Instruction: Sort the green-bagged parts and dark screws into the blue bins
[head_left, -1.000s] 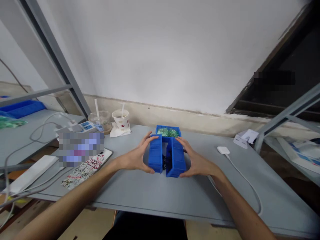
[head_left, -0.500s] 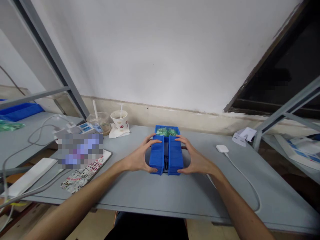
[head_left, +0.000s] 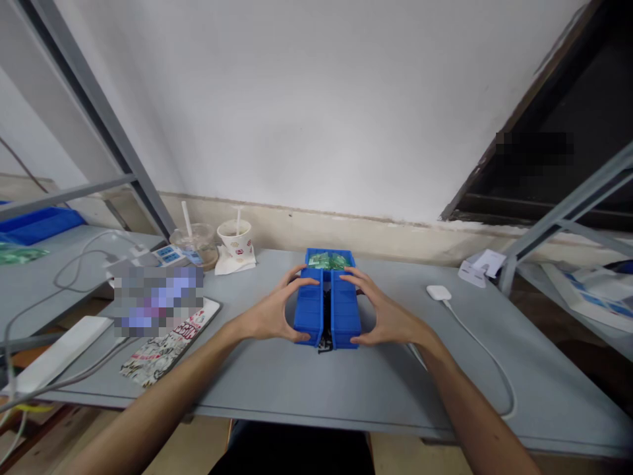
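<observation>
Two blue plastic bins stand tipped on their sides, a narrow gap between them. My left hand (head_left: pixel 277 307) grips the left bin (head_left: pixel 308 310), fingers over its far end and thumb at its near end. On the other side my right hand (head_left: pixel 383 310) holds the right bin (head_left: pixel 345 311) the same way. Small dark pieces, perhaps screws, show in the gap; some dark bits (head_left: pixel 324 344) poke out at the near end. Just behind stands another blue bin (head_left: pixel 330 252) holding green-and-clear plastic packets (head_left: pixel 329 261).
On the left are a paper cup (head_left: pixel 235 239), a clear plastic cup (head_left: pixel 198 245), a power strip (head_left: pixel 171 254), a patterned phone-like slab (head_left: pixel 165 349) and a white box (head_left: pixel 59 353). A white charger (head_left: pixel 438 293) with its cable lies right. A wall rises behind the grey table (head_left: pixel 277 389).
The right bin has shifted slightly left, narrowing the gap. Dark pieces now show at the gap's near end. Both hands keep their hold.
</observation>
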Available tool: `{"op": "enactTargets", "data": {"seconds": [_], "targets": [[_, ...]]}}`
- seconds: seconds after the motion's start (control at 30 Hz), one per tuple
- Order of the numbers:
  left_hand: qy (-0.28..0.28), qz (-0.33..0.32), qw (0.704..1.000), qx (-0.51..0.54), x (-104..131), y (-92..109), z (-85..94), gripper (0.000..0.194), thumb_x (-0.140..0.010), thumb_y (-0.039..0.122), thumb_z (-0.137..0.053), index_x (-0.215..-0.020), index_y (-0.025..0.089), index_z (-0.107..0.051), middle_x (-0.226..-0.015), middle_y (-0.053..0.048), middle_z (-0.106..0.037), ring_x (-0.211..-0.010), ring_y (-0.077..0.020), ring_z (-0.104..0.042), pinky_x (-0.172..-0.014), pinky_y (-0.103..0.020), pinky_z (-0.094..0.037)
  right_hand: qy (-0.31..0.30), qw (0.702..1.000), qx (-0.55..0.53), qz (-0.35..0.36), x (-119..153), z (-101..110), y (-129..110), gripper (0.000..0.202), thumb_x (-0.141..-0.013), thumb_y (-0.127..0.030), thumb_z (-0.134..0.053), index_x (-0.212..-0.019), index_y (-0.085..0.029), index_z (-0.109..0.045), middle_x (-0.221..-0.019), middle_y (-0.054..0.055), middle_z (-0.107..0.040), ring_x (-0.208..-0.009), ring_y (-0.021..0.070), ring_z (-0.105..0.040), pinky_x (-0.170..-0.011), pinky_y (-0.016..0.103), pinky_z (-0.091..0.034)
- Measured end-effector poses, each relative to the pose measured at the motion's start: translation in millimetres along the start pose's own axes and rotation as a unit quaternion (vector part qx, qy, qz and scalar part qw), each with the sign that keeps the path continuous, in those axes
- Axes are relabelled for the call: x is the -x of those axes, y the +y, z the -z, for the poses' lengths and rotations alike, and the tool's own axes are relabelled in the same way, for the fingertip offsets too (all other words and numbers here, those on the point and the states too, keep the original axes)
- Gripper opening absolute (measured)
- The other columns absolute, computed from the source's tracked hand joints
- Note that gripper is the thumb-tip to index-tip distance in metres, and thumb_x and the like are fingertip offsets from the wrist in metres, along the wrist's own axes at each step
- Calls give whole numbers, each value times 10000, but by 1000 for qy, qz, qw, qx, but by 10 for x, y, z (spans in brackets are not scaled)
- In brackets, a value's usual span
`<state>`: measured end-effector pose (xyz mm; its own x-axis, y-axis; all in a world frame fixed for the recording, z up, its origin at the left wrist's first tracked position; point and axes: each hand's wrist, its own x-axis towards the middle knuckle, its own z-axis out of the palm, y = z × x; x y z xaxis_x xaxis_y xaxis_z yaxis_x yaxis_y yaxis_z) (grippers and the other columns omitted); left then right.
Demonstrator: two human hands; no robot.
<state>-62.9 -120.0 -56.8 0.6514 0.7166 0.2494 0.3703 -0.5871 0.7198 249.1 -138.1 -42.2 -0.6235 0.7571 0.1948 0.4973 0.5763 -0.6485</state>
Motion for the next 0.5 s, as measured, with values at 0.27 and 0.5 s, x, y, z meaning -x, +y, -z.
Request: {"op": "enactTargets", "data": {"seconds": [0.27,0.5], "targets": [[-6,16,1000,0,1,36,45,1034,-580,420,-943,-1461,305,-415,-1656,-108,-108,-1547,-375,-200,-1269,-547,-250,-1,1000,2,-10,2,22,-11,1118,-659,-486,-902,-1575,-407,-267,-1699,66,-113,-1558,374,-180,-1227,609,-273],[-8,26,1000,0,24,44,142,1027,-590,418,-924,-1472,309,-408,-1666,-116,-121,-1503,-399,-289,-1218,-585,-324,-2,1000,6,-23,36,78,23,1122,-665,-499,-897,-1582,-426,-255,-1702,49,-111,-1560,367,-176,-1228,616,-268]]}}
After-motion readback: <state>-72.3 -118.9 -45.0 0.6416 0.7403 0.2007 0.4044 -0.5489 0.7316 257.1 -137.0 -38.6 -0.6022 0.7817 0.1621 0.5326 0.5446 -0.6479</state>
